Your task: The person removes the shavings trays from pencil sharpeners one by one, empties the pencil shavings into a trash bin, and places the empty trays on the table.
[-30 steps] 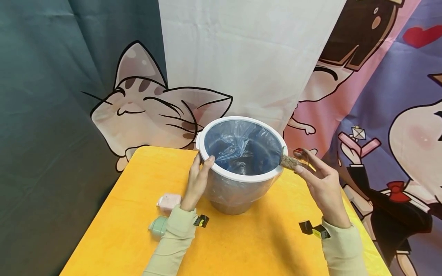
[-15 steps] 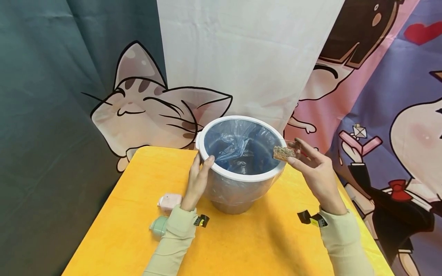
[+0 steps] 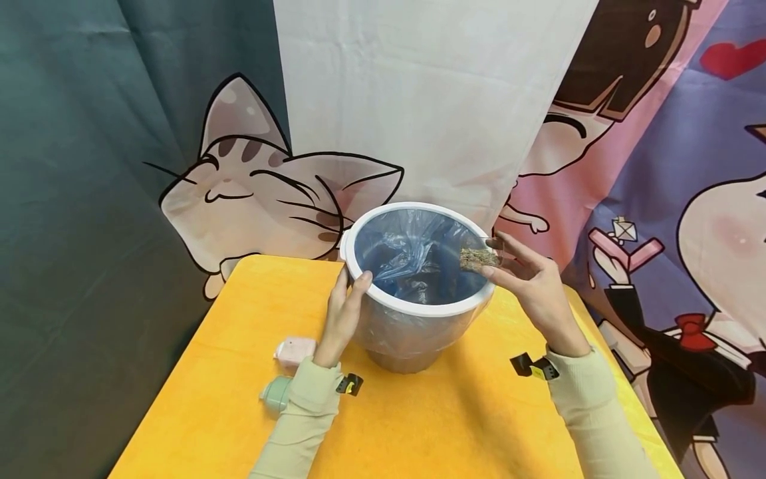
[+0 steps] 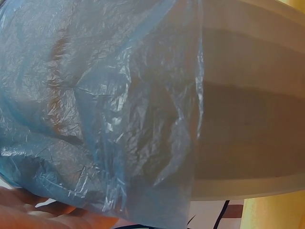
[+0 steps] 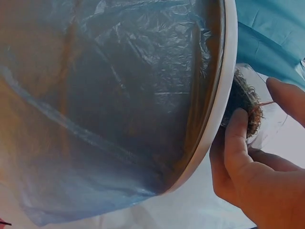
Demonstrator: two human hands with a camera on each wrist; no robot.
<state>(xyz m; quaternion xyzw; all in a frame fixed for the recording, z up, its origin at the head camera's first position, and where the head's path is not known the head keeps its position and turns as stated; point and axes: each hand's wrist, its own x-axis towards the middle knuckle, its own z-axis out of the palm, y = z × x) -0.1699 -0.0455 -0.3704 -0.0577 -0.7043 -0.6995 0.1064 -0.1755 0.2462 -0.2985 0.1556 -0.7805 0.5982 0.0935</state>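
Observation:
A bucket-like trash can (image 3: 431, 311) with a white rim stands upright, lined with a thin bluish plastic bag (image 3: 409, 253). My left hand (image 3: 341, 313) holds the can's left side, thumb on the rim and fingers along the outer wall. Between thumb and fingertips, my right hand (image 3: 532, 286) pinches a small clear container (image 5: 257, 78) with greenish-brown dried plant bits (image 3: 477, 258) in it. The container lies on its side over the can's right rim, its far end above the opening. In the right wrist view, the rim hides part of it.
The can stands on a yellow-covered table (image 3: 419, 426). Left of my left forearm lie a small pink packet (image 3: 296, 350) and a small green item (image 3: 276, 394), partly behind the sleeve. A cartoon-printed curtain (image 3: 431, 100) hangs close behind the table.
My right hand has moved left with the clear container, from outside the can's right rim to over the opening. My left hand and the can have stayed in place.

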